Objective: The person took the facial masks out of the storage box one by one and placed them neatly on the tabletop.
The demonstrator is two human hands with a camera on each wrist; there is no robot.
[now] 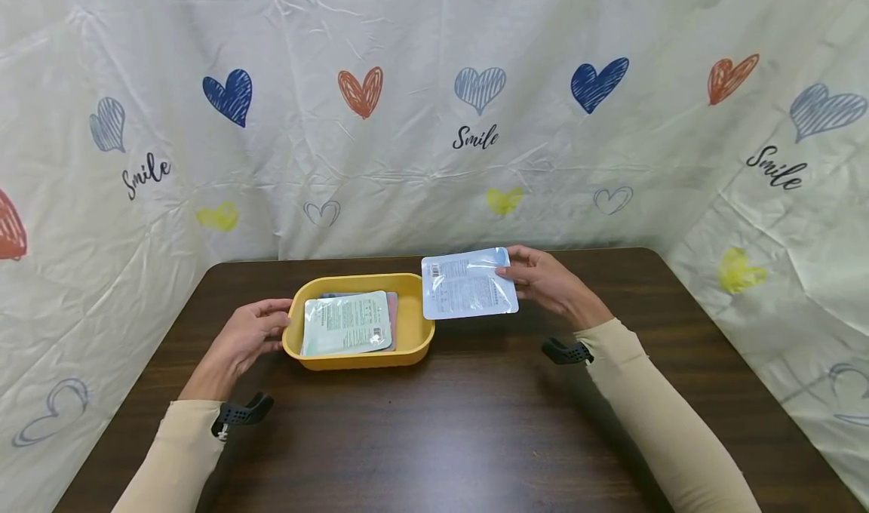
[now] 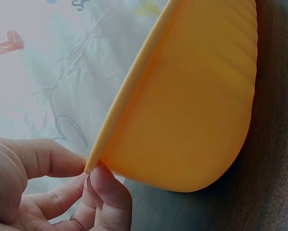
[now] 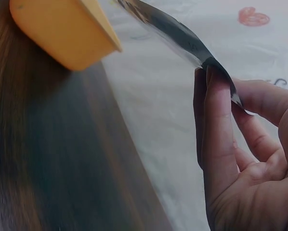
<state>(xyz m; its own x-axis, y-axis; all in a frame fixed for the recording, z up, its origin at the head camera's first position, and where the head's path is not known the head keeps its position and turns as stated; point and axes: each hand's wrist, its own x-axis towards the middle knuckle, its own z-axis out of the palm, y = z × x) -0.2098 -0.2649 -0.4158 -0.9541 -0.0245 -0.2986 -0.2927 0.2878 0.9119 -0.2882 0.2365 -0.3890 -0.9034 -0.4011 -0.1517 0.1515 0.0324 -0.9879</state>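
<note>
A yellow plastic basket (image 1: 411, 332) stands on the dark wooden table, left of the middle. My left hand (image 1: 253, 334) pinches its left rim between thumb and fingers, as the left wrist view (image 2: 62, 187) also shows. Inside lie a pale green sheet-mask packet (image 1: 348, 323) and, partly hidden under it, a pink packet (image 1: 393, 317) and a dark bluish one. My right hand (image 1: 546, 283) pinches the right edge of a light blue sheet-mask packet (image 1: 468, 284). This packet is held up beside the basket, its left edge overlapping the basket's right rim in the head view.
The dark wooden table (image 1: 434, 437) spreads in front of the basket and to both sides. A white cloth (image 1: 407, 30) printed with hearts and "Smile" hangs behind the table and along both sides. Each wrist wears a black strap (image 1: 566, 351).
</note>
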